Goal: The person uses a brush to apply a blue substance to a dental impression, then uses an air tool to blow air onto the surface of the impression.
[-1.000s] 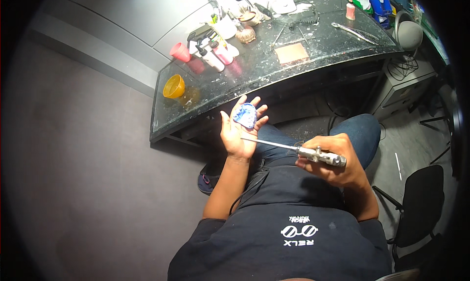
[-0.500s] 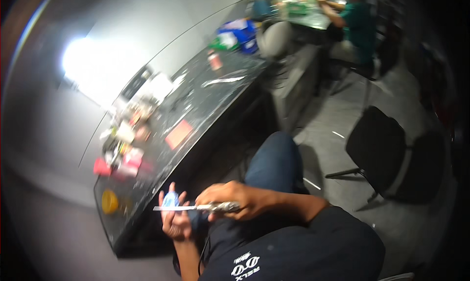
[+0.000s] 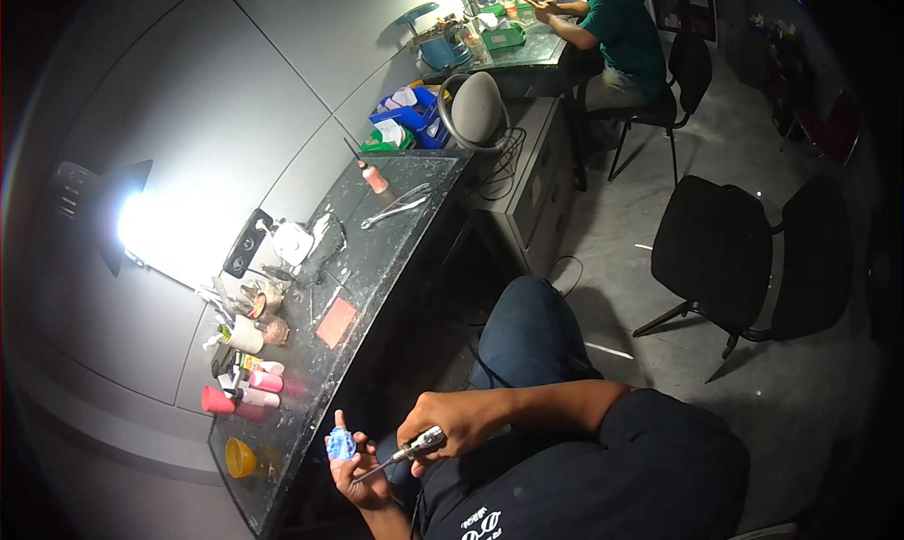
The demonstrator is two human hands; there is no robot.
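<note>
Blue-and-white dental cast (image 3: 341, 444) sits on the fingers of the left hand (image 3: 365, 483), just off the near edge of the dark bench (image 3: 365, 269). Handling it well calls, I judge, for a level, steady support under it, with the fingertips kept clear of the line of the slim-shafted metal hand tool (image 3: 420, 442). Any work with the tip is best done in short, light strokes, directed away from the palm, because a slip here could catch the skin. Bringing both wrists closer to the body would likely steady things further.

As for the hands, the left one is loosely open, palm up, one finger stretched out past the cast and the others slightly bent; whether the thumb presses on the cast I cannot tell. The right hand (image 3: 441, 429) is closed firmly around the tool's handle. Its shaft slants down and leftward over the left palm, the tip apart from the cast; whether it touches the skin is too small to make out. On the bench nearby stand an orange bowl (image 3: 241, 458) and a red cup (image 3: 217, 401).
</note>
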